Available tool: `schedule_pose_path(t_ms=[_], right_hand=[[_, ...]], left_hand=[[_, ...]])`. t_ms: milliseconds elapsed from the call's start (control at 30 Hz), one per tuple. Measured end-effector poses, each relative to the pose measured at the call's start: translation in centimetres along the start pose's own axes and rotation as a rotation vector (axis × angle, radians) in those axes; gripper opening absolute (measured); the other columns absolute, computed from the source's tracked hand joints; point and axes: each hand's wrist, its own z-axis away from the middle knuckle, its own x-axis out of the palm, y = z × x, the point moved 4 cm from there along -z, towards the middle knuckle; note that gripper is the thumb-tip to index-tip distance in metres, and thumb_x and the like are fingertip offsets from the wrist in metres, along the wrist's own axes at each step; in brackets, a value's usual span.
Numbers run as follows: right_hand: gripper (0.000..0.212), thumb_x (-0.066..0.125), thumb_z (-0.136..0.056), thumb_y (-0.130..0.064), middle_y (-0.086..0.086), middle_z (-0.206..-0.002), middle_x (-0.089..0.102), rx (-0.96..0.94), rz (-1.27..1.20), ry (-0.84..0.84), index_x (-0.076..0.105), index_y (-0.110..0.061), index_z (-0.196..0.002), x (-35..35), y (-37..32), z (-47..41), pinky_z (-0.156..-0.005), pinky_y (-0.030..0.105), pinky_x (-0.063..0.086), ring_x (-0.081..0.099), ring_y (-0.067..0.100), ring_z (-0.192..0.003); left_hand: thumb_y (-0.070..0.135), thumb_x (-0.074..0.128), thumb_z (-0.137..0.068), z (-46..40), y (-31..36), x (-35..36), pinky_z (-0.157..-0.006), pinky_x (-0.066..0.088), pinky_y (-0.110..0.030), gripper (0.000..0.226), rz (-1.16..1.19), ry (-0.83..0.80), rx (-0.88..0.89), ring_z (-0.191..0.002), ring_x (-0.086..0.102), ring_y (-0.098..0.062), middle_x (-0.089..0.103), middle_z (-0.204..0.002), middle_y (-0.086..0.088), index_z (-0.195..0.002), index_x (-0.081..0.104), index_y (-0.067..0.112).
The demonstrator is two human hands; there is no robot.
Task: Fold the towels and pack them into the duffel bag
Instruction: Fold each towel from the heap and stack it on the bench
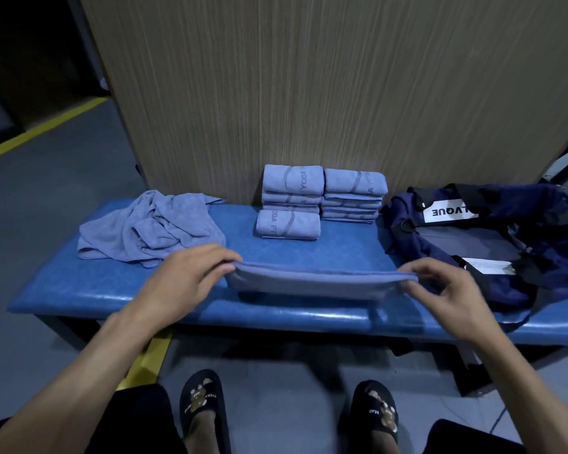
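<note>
Room: I see a wood-grain panel (309, 93) rising behind the worktop, and a grey floor (30, 224) with a yellow line (40, 126) running off to the left.
Worktop: my view looks down on a blue padded worktop (112, 290) that spans the frame left to right.
Duffel bag: the navy duffel bag (456, 244) lies on the right end of the worktop, its top open toward me, a white label on its side.
Loose towels: a crumpled heap of towels (151, 231) sits on the left end.
Folded towels: two stacks of folded towels (322, 198) stand against the panel, with one more folded towel (287, 224) lying just in front of the left stack.
Towel in hand: the towel being folded (322, 283) lies at the near middle of the worktop, its long axis left to right, its raised far edge facing the stacks.
Left hand: my left hand (191, 280) pinches the towel's left corner.
Right hand: my right hand (446, 286) pinches the right corner.
Feet: black slippers (200, 404) show on the floor below.
</note>
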Motion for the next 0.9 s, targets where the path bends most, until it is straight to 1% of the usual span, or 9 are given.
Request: schedule_pose_path(t_ms=[133,233,367,467,533,633,767,833,900], right_hand=[[0.016,0.062,-0.091,0.009,0.005,-0.084,0.070,0.133,-0.442,0.074,0.071,-0.004,-0.096,-1.4,-0.8,-1.1,-0.070,0.017,0.051,0.060,0.011,-0.076],[0.015,0.061,-0.092,0.005,0.004,-0.076,0.063,0.240,-0.495,0.093,0.071,-0.005,-0.098,-0.8,-0.6,-2.2,-0.061,0.017,0.043,0.049,0.014,-0.068],[0.014,0.062,-0.091,0.006,-0.001,-0.065,0.061,0.378,-0.477,0.098,0.072,-0.005,-0.091,1.3,0.5,-3.7,-0.054,0.013,0.045,0.047,0.013,-0.062],[0.013,0.064,-0.090,0.007,0.004,-0.070,0.068,0.329,-0.433,0.180,0.073,-0.002,-0.093,1.9,0.5,-5.4,-0.057,0.018,0.047,0.057,0.013,-0.064],[0.015,0.065,-0.090,0.007,0.007,-0.079,0.073,0.231,-0.392,0.232,0.073,-0.006,-0.095,1.5,0.0,-6.5,-0.065,0.027,0.050,0.063,0.013,-0.070],[0.022,0.067,-0.088,0.010,0.000,-0.087,0.076,0.071,-0.146,0.207,0.073,-0.011,-0.092,2.0,0.2,-6.8,-0.074,0.021,0.052,0.068,0.008,-0.079],[0.031,0.069,-0.078,0.007,-0.015,-0.093,0.067,-0.029,0.403,-0.012,0.068,-0.023,-0.088,5.6,3.8,-4.8,-0.082,0.026,0.048,0.066,0.019,-0.091],[0.031,0.067,-0.074,0.003,-0.014,-0.092,0.060,-0.052,0.489,-0.136,0.064,-0.025,-0.086,7.1,5.1,-3.6,-0.078,0.039,0.053,0.063,0.026,-0.088],[0.024,0.065,-0.073,-0.009,-0.012,-0.095,0.057,-0.044,0.506,-0.188,0.061,-0.027,-0.088,7.5,5.1,-3.2,-0.076,0.047,0.052,0.058,0.024,-0.090]], left_hand=[[0.029,0.055,-0.101,-1.9,0.9,-3.5,-0.079,0.051,-0.019,0.022,0.385,-0.053,-0.206,-0.088,0.066,-0.008,0.074,-0.100,0.011,-0.112,0.074,0.023],[0.020,0.048,-0.105,-3.0,0.7,-3.3,-0.083,0.054,-0.027,0.026,0.576,-0.106,-0.290,-0.092,0.069,-0.017,0.075,-0.100,-0.002,-0.110,0.073,0.018],[0.020,0.048,-0.106,-4.0,-1.7,-1.4,-0.085,0.055,-0.034,0.029,0.506,-0.072,-0.402,-0.094,0.069,-0.018,0.075,-0.098,0.002,-0.101,0.075,0.027],[0.022,0.052,-0.105,-5.3,-2.9,-1.3,-0.087,0.051,-0.034,0.022,0.260,0.061,-0.264,-0.092,0.064,-0.012,0.072,-0.099,0.010,-0.108,0.073,0.030],[0.020,0.055,-0.102,-6.4,-3.0,-2.4,-0.083,0.046,-0.030,0.022,0.045,0.203,-0.067,-0.089,0.059,-0.015,0.070,-0.095,0.004,-0.113,0.074,0.019],[0.023,0.054,-0.098,-6.4,-4.1,-2.2,-0.084,0.043,-0.025,0.027,-0.151,0.243,0.089,-0.088,0.058,-0.019,0.073,-0.096,0.001,-0.108,0.075,0.009],[0.033,0.055,-0.090,-4.0,-6.6,2.7,-0.070,0.055,-0.035,0.024,-0.187,-0.065,0.049,-0.084,0.066,-0.024,0.074,-0.089,0.004,-0.097,0.075,0.021],[0.028,0.072,-0.085,-2.7,-7.2,4.8,-0.063,0.055,-0.034,0.007,-0.227,-0.206,0.005,-0.085,0.066,-0.024,0.072,-0.084,0.008,-0.092,0.074,0.028],[0.023,0.080,-0.081,-1.9,-7.5,5.9,-0.063,0.049,-0.030,0.014,-0.233,-0.288,-0.047,-0.089,0.065,-0.020,0.071,-0.086,0.012,-0.091,0.074,0.030]])
